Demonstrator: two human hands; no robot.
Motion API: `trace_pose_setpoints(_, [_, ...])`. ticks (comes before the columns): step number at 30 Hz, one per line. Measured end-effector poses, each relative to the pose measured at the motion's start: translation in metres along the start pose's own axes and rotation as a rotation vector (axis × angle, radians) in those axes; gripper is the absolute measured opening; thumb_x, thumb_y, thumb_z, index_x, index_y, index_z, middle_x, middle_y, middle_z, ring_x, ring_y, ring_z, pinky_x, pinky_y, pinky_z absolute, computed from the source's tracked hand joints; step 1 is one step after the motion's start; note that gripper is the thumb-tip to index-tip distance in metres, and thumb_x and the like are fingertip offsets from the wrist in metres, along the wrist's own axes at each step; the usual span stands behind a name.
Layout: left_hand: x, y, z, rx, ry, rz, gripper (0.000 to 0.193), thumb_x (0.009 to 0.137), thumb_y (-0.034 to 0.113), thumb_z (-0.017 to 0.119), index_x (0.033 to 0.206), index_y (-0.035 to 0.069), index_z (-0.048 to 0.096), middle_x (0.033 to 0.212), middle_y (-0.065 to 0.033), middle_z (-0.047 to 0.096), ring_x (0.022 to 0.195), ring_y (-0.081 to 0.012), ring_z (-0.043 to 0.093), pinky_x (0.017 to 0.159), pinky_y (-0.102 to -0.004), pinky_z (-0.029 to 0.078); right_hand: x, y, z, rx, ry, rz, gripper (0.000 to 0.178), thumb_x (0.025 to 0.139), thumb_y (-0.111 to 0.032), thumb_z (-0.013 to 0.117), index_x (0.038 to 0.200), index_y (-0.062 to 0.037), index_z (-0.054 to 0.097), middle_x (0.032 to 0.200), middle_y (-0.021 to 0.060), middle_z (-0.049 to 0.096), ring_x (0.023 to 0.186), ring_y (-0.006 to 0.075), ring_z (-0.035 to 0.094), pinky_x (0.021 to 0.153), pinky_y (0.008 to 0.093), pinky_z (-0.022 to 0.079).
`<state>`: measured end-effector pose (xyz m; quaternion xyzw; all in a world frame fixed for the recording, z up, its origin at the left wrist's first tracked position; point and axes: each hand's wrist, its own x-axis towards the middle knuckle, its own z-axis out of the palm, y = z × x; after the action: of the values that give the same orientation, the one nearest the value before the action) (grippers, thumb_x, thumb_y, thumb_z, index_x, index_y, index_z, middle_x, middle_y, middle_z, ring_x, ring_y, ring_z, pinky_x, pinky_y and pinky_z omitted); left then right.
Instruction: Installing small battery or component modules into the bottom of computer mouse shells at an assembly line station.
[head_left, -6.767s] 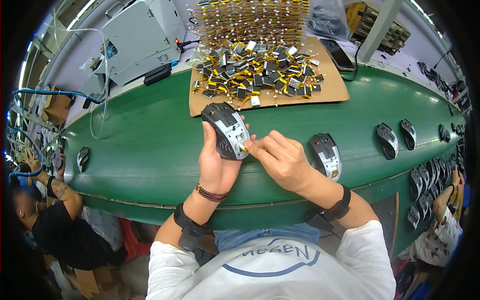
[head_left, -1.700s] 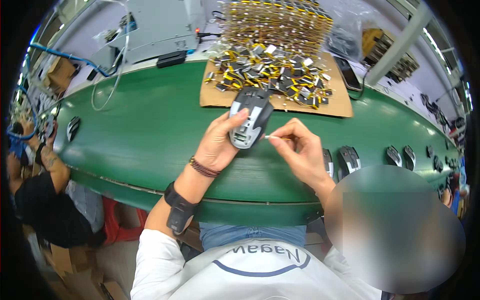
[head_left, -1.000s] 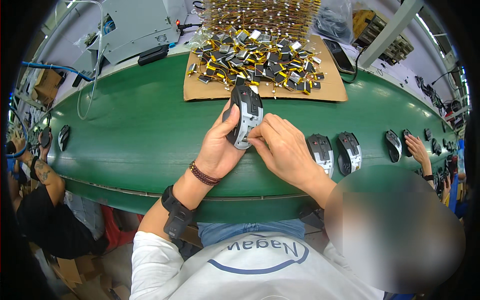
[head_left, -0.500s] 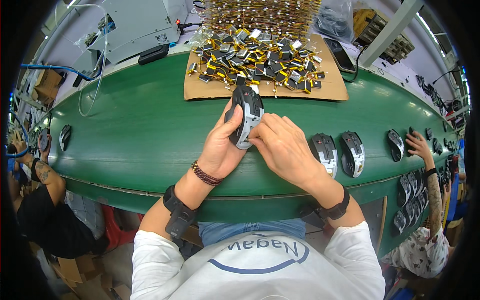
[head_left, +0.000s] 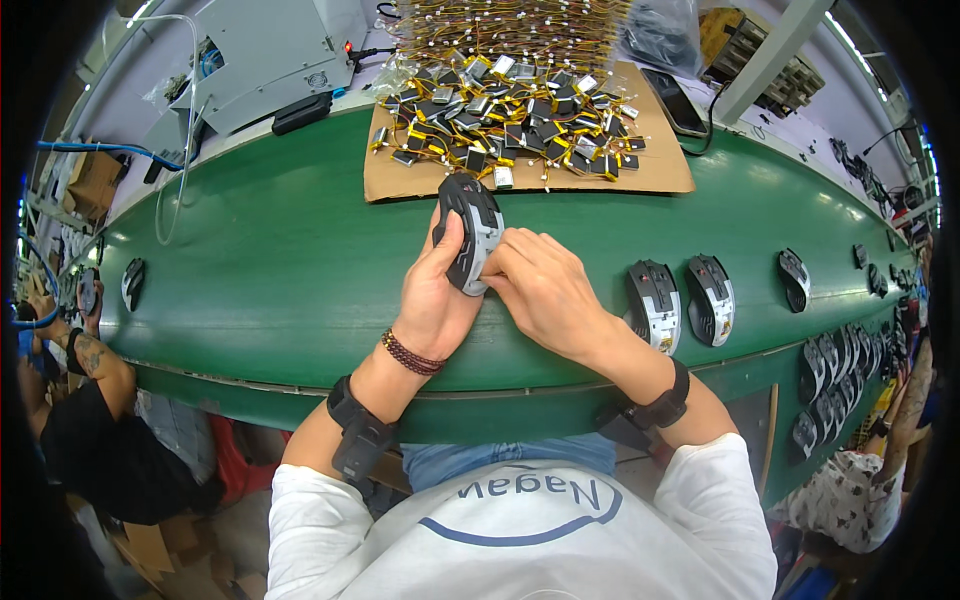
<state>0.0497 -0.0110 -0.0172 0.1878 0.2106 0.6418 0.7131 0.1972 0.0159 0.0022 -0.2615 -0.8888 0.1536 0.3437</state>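
A black and grey computer mouse [head_left: 472, 222] is gripped upright in my left hand [head_left: 432, 290], with the thumb along its side and its buttons toward the far side. My right hand [head_left: 552, 292] is closed, thumb and fingertips pinched against the mouse's lower right edge. Whatever lies between those fingertips is hidden. Both hands are above the green work surface [head_left: 300, 240]. Just right of my right hand lie two similar mice, the nearer mouse [head_left: 655, 300] partly behind my wrist and the other mouse [head_left: 711, 298] beside it.
A heap of small wired battery packs [head_left: 520, 120] covers a cardboard sheet [head_left: 430, 185] ahead. Another mouse [head_left: 794, 280] lies farther right, and one mouse [head_left: 132, 284] at far left. Several mice [head_left: 830, 385] fill a lower shelf at right. Co-workers sit at both sides.
The mouse and both my hands have shifted slightly left, the right fingertips still at its edge. At right, a co-worker's hand has left the green surface, and the small dark piece under it is gone.
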Motion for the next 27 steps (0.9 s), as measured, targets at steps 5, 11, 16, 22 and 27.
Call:
trace_pose_setpoints(5, [0.002, 0.007, -0.011, -0.068, -0.045, -0.043, 0.035, 0.102, 0.032, 0.038, 0.127, 0.012, 0.05, 0.123, -0.0061, 0.057, 0.111, -0.0199, 0.054, 0.099, -0.0385, 0.041, 0.003, -0.001, -0.007, 0.188, -0.049, 0.115, 0.014, 0.076, -0.002, 0.064, 0.086, -0.0018, 0.055, 0.083, 0.0097, 0.054, 0.083, 0.0276, 0.057, 0.07, 0.0375, 0.044])
trace_pose_setpoints(11, [0.005, 0.021, -0.003, -0.215, -0.053, -0.035, 0.046, 0.101, 0.037, 0.035, 0.135, 0.006, 0.044, 0.132, -0.018, 0.05, 0.119, -0.0344, 0.05, 0.099, -0.0473, 0.042, -0.006, 0.008, -0.017, 0.487, -0.092, 0.398, 0.028, 0.08, -0.004, 0.067, 0.103, 0.0015, 0.052, 0.093, 0.0105, 0.061, 0.081, 0.021, 0.062, 0.072, 0.0326, 0.051])
trace_pose_setpoints(16, [0.002, 0.025, 0.0, -0.22, -0.07, -0.014, 0.046, 0.101, 0.037, 0.034, 0.135, 0.007, 0.044, 0.132, -0.0176, 0.05, 0.12, -0.0343, 0.049, 0.098, -0.0465, 0.043, 0.0, 0.02, -0.028, 0.878, -0.209, 0.807, 0.023, 0.084, -0.009, 0.07, 0.101, 0.0012, 0.059, 0.091, 0.0073, 0.065, 0.078, 0.0089, 0.06, 0.064, 0.0229, 0.048])
trace_pose_setpoints(22, [0.003, 0.017, 0.004, -0.182, -0.025, -0.04, 0.043, 0.101, 0.038, 0.035, 0.128, 0.008, 0.049, 0.122, -0.0098, 0.057, 0.113, -0.0258, 0.054, 0.097, -0.0433, 0.042, 0.005, 0.011, -0.004, 1.042, 0.27, 0.371, 0.018, 0.092, -0.014, 0.061, 0.101, 0.0013, 0.059, 0.1, 0.012, 0.068, 0.066, 0.0087, 0.06, 0.048, 0.0206, 0.043])
trace_pose_setpoints(27, [0.005, 0.011, 0.003, -0.144, -0.119, -0.05, 0.042, 0.101, 0.039, 0.036, 0.123, 0.006, 0.051, 0.115, -0.0101, 0.059, 0.104, -0.023, 0.056, 0.095, -0.0397, 0.043, 0.004, 0.009, -0.001, 1.299, 0.16, 0.505, 0.023, 0.097, -0.017, 0.054, 0.11, 0.0014, 0.055, 0.087, 0.0109, 0.065, 0.056, 0.0096, 0.055, 0.044, 0.0193, 0.042])
